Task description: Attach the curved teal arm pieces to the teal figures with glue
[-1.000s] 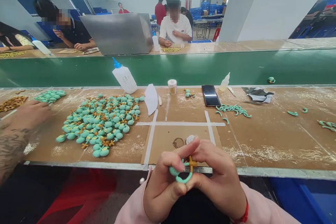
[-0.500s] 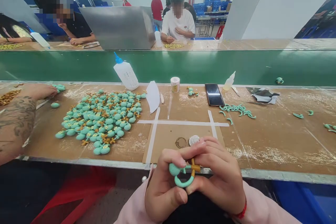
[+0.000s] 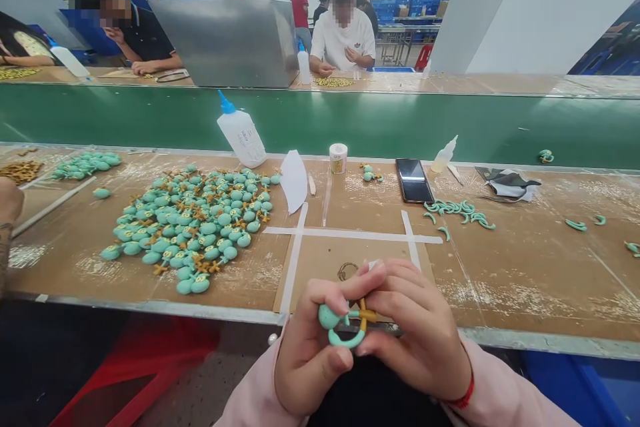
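A small turquoise figure (image 3: 328, 317) with a rounded end and an ochre cross-shaped part is held between both my hands, just off the table's front edge. A curved turquoise piece (image 3: 347, 341) bends from the figure toward the ochre part. Around the rounded end, the fingers of my left hand (image 3: 313, 347) are closed. My right hand (image 3: 415, 327) pinches the ochre side, with its thumb near the curved piece's end. Beyond my fingers lie a thin wire-like ring (image 3: 347, 271) and a pale round object, now mostly hidden. A large pile of similar figures (image 3: 200, 220) spreads to the left.
Loose curved turquoise pieces (image 3: 463, 209) lie right of centre beside a phone (image 3: 414, 180). A glue bottle (image 3: 242, 138), a paper piece (image 3: 294, 181) and a small white tub (image 3: 339, 159) stand or lie farther back. At far left is a co-worker's hand (image 3: 9, 201).
The co-worker's tattooed arm has drawn back to the left edge, uncovering a turquoise pile. My hands have shifted slightly left, still around the figure. The view has tilted a little.
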Motion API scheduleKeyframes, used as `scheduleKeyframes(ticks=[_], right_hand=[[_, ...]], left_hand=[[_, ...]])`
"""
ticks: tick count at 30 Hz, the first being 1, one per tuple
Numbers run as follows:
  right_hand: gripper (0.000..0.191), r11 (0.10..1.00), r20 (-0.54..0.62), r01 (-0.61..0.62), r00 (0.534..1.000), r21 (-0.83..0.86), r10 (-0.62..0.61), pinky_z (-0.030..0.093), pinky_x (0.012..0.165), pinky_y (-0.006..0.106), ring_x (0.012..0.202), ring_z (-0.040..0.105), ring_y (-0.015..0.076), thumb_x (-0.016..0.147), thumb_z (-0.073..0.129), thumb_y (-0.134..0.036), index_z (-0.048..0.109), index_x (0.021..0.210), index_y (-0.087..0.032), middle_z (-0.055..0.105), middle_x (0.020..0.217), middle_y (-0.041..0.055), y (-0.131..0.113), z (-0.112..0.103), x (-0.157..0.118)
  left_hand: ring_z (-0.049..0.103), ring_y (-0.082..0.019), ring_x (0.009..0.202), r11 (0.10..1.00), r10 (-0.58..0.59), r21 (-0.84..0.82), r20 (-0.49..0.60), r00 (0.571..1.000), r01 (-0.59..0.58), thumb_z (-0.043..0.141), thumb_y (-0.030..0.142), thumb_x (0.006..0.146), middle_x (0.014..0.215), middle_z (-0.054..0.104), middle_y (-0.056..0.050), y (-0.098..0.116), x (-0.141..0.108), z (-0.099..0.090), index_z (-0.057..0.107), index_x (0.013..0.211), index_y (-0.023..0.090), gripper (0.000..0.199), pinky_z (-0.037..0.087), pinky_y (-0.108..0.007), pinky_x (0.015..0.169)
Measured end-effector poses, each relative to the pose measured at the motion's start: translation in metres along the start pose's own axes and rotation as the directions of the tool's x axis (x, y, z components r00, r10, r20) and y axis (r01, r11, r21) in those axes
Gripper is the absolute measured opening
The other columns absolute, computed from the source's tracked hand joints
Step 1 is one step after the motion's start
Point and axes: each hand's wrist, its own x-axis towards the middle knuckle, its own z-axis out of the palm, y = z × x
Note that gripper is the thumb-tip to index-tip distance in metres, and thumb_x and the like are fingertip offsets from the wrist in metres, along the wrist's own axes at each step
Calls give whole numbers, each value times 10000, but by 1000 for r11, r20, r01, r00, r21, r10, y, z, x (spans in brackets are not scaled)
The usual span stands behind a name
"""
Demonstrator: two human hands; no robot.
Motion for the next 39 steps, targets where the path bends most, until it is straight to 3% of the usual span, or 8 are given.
scheduleKeyframes(ticks=[4,11,17,23,27,30,32,39], right_hand=[[184,990,174,108,981,-91,-91,449,807,401,865,622,221,976,462,-241,621,914,-171,689,841,80,8,-5,4],[192,990,304,-138,944,3,130,372,639,291,663,481,145,961,440,-206,524,791,-182,543,687,8,18,-12,20],[216,975,427,106,904,-197,-12,339,652,324,676,438,173,982,426,-259,539,816,-180,561,710,30,33,-14,36],[250,873,605,355,791,-335,-89,323,661,353,658,450,180,985,440,-242,543,762,-192,573,685,27,43,-5,48],[254,889,679,352,732,-293,-65,325,644,337,645,470,168,968,458,-252,555,742,-187,595,681,28,70,-3,64],[288,871,680,140,686,-471,257,378,698,311,723,547,163,976,468,-338,605,779,-180,647,761,46,122,-8,98],[322,713,521,-36,656,-700,545,423,781,306,841,604,172,1008,424,-348,645,857,-169,680,874,70,168,-12,128],[346,299,106,-292,532,-908,840,548,872,410,1024,632,210,938,608,-350,587,1215,-143,610,1213,105,289,-2,185]], left_hand=[[431,-301,1393,998,-13,57,-25,1000,14,499,495,938,1396,613,-89,1,5,-5,483,1166,309,295,258,-542,1150],[527,-249,1274,883,-93,439,-190,977,169,362,339,1014,1361,611,-83,5,16,-14,588,1213,250,314,358,-359,1074],[582,-226,994,852,-70,480,-293,954,210,373,375,1007,1071,671,-67,-6,17,-27,629,1131,237,316,420,-303,838],[508,-176,715,857,-179,415,-317,931,306,342,436,1002,765,535,-19,-14,28,-37,581,845,203,369,387,-298,681],[541,-190,715,790,-233,504,-277,932,348,355,472,984,750,565,-24,-10,38,-55,567,813,203,382,406,-300,669],[607,-228,815,638,-262,673,-266,928,374,440,471,949,855,648,-51,0,44,-84,596,905,205,312,448,-320,724],[622,-242,807,454,-271,802,-292,917,389,485,467,923,873,674,-59,9,47,-110,601,927,206,285,459,-336,715],[643,-336,925,-165,-24,905,-401,916,392,527,459,883,999,696,-130,41,40,-186,605,1008,173,322,466,-432,790]])
